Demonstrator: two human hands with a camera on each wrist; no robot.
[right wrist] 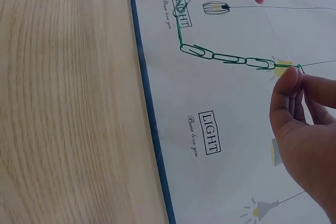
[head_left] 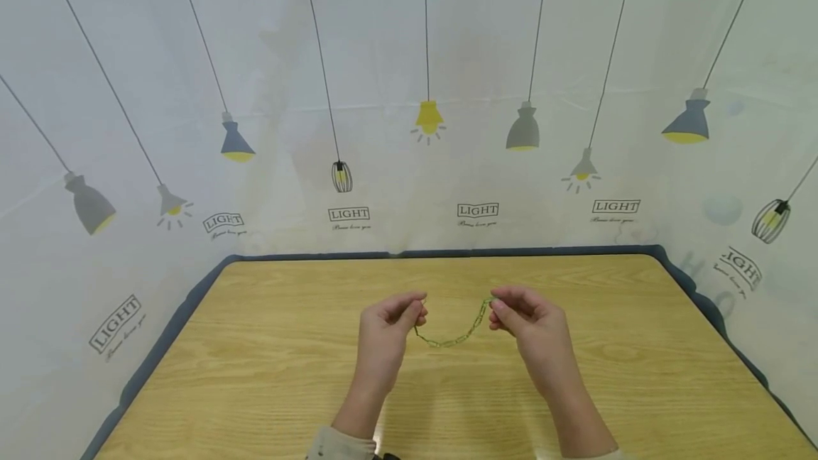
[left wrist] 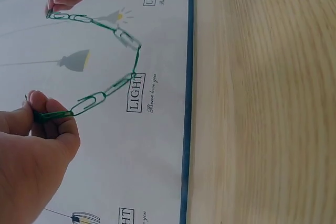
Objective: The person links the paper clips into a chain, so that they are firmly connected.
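A chain of green paper clips (head_left: 449,343) hangs in a sagging curve between my two hands, above the table. One end is pinched by my left hand (head_left: 385,336) between thumb and fingertips. My right hand (head_left: 533,325) pinches the other end, a little higher in the head view. In the left wrist view the linked clips (left wrist: 88,103) show one after another, and a clip partly lies under the left fingers. The right wrist view shows the chain (right wrist: 229,58) running up to the right thumb and fingers, which cover its last clip in part.
A wood-grain table (head_left: 287,375) with a dark blue edge (head_left: 307,256) lies below the hands. Behind and at the sides hangs a pale curtain-like sheet (head_left: 383,34) printed with lamps and the word LIGHT.
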